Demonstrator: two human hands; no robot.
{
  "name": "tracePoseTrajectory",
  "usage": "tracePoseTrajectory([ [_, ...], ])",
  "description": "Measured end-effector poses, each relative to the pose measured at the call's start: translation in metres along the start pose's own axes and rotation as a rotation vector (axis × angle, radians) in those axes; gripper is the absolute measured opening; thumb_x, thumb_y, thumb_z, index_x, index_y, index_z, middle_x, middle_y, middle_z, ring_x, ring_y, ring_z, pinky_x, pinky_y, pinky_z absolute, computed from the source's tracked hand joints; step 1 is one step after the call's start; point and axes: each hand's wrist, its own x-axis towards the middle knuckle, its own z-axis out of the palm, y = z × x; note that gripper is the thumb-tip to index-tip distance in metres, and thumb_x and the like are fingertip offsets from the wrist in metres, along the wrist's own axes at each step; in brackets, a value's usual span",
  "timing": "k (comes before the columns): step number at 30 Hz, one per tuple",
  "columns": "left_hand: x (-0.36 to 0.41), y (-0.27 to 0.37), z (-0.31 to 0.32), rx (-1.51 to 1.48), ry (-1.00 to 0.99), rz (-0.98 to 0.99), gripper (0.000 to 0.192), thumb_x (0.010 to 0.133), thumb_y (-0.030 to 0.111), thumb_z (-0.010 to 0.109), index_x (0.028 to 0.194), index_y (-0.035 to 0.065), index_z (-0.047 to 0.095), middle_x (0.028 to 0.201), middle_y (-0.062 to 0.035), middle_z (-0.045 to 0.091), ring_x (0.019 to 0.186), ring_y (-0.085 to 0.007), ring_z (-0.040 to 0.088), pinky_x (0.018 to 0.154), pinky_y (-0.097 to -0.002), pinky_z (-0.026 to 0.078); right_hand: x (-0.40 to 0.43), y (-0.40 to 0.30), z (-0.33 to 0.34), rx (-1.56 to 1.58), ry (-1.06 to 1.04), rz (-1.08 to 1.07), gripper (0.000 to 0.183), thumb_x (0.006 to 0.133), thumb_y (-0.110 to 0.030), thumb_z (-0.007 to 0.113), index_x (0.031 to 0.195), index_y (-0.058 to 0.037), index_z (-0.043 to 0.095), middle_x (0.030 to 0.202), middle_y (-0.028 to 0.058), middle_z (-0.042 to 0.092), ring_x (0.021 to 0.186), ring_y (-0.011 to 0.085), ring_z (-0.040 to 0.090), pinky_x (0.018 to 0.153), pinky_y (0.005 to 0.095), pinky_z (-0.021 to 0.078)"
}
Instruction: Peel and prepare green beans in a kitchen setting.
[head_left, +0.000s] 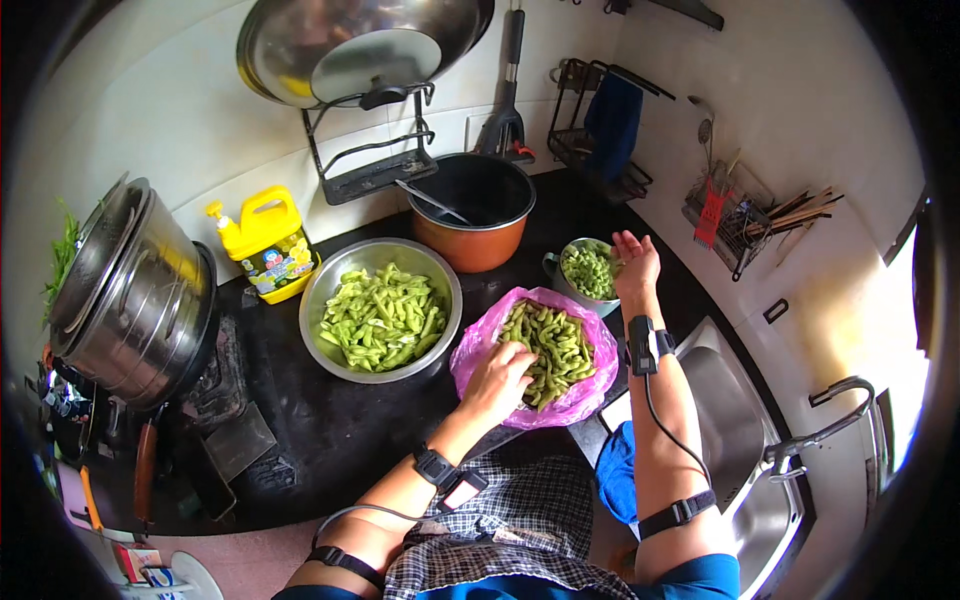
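My left hand (496, 381) reaches over green soybean pods (559, 349) in a pink plastic bag (480, 341) with its rim spread wide. Its fingertips are bent down at the pods; whether they pinch one is hidden. My right hand (637, 261) is beside the rim of a cup (561, 283) with a side handle, palm partly turned up, fingers apart and nothing visible in it. Shelled green beans (589, 270) fill that cup. To the left of the bag, a steel bowl (309, 330) holds a heap of pale, opened pods (382, 319).
Behind stands an orange pot (472, 244) with a metal utensil (433, 202) leaning inside. A yellow jug with a pump (274, 247) and stacked steel pots (142, 300) stand left. A steel sink (724, 405) with a faucet (795, 450) lies right. A wok (360, 45) hangs above.
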Motion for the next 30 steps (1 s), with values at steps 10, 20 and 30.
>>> tracePoseTrajectory([
  [10,-0.07,0.002,-0.09,0.07,0.353,0.075,0.007,0.075,0.002,0.055,0.08,0.0009,0.06,0.081,-0.0123,0.058,0.077,-0.0288,0.057,0.069,-0.0353,0.046,-0.055,-0.058,-0.009,0.273,0.032,0.123,0.019,0.09,-0.007,0.03,0.098,-0.0073,0.047,0.063,0.0001,0.045,0.05,0.0097,0.037,0.045,0.023,0.0319],
  [20,-0.186,-0.021,-0.127,0.341,0.385,-0.159,0.014,0.082,0.012,0.052,0.084,-0.0001,0.059,0.083,-0.014,0.058,0.079,-0.0307,0.056,0.071,-0.0372,0.045,-0.251,-0.114,-0.167,-0.36,0.082,-0.008,0.025,0.082,-0.004,0.041,0.104,-0.0071,0.051,0.066,-0.0019,0.049,0.044,0.0039,0.034,0.036,0.0176,0.0251],
  [30,-0.213,-0.021,-0.121,0.391,0.396,-0.129,0.015,0.082,0.011,0.053,0.088,-0.0004,0.059,0.082,-0.0142,0.058,0.077,-0.0293,0.056,0.07,-0.0364,0.044,-0.36,-0.117,-0.257,-0.445,0.168,0.05,0.017,0.085,-0.027,0.053,0.083,-0.0103,0.055,0.055,-0.0043,0.044,0.04,0.0034,0.032,0.034,0.0175,0.0228],
])
